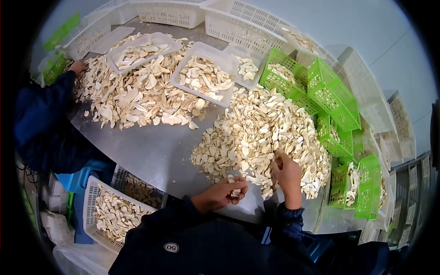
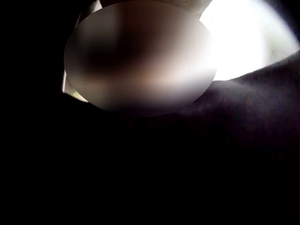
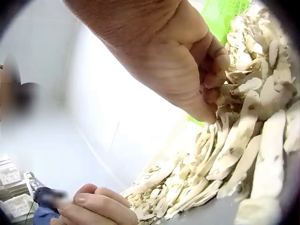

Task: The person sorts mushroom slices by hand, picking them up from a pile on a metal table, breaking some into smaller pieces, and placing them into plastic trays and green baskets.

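Note:
A wide heap of pale dried mushroom slices [image 1: 256, 126] spreads over the metal table in front of me. My left hand [image 1: 224, 193] is held close to the near edge of the heap, its fingers curled round a few mushroom slices [image 1: 235, 192]. In the right wrist view its curled fingers show at the bottom. My right hand [image 1: 288, 173] reaches down into the heap; thumb and bent fingers [image 3: 216, 77] pinch at a slice among the others there. Dark sleeve and blur fill the left wrist view, which hides the left hand's work.
A second heap [image 1: 151, 98] lies at the left, bearing clear trays [image 1: 176, 82] of slices. Green baskets [image 1: 332, 89] and white crates [image 1: 243, 23] line the back and right. Another person's hand [image 1: 77, 67] touches the far-left heap. A slice-filled white basket [image 1: 89, 206] stands below the table [image 1: 151, 146].

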A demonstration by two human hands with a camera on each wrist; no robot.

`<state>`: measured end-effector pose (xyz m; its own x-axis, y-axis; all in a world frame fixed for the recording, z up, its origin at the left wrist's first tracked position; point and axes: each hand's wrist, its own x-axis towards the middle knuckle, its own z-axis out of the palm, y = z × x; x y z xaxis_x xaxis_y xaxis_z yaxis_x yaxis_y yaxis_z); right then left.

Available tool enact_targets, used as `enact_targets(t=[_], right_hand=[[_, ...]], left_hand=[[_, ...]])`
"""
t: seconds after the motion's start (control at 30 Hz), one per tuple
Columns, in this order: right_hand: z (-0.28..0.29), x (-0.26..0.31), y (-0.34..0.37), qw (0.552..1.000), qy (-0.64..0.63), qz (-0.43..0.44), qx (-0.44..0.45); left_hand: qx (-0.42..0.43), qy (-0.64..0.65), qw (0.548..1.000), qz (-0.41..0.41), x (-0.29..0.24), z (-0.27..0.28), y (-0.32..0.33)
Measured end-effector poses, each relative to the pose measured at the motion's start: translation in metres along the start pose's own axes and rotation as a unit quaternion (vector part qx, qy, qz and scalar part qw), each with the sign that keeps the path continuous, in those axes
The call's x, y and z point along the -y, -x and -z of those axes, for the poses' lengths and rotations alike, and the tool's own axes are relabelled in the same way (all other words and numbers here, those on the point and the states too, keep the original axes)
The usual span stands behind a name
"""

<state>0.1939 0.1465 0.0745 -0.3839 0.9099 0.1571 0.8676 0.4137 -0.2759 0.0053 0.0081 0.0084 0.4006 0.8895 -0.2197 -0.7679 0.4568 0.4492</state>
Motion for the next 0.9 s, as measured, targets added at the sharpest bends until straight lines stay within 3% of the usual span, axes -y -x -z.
enact_targets(t=[0.13,0.27,0.4,0.53,0.63,0.77,0.9], right_hand=[[0.007,0.015,0.004,0.997,-0.064,0.030,-0.035],[-0.007,0.023,0.004,0.983,-0.090,0.157,-0.009],[-0.017,0.023,-0.003,0.992,-0.011,0.129,0.002],[-0.008,0.024,-0.004,0.990,-0.110,0.088,-0.011],[0.005,0.022,-0.004,0.985,-0.159,0.062,-0.002],[0.009,0.017,-0.001,0.991,-0.123,0.047,-0.009],[0.010,0.018,0.008,0.987,-0.033,0.158,0.009]], left_hand=[[-0.031,-0.011,0.999,0.017,-0.002,-0.004,0.001],[-0.017,-0.007,1.000,0.023,-0.003,-0.003,0.002],[-0.010,0.036,0.999,0.013,0.001,0.004,0.000],[-0.002,0.042,0.998,-0.039,0.003,0.005,-0.002],[-0.078,0.061,0.994,-0.049,-0.002,-0.009,0.001],[-0.039,0.049,0.997,-0.044,0.000,-0.001,0.000],[0.000,0.060,0.997,-0.045,0.003,0.007,-0.001]])
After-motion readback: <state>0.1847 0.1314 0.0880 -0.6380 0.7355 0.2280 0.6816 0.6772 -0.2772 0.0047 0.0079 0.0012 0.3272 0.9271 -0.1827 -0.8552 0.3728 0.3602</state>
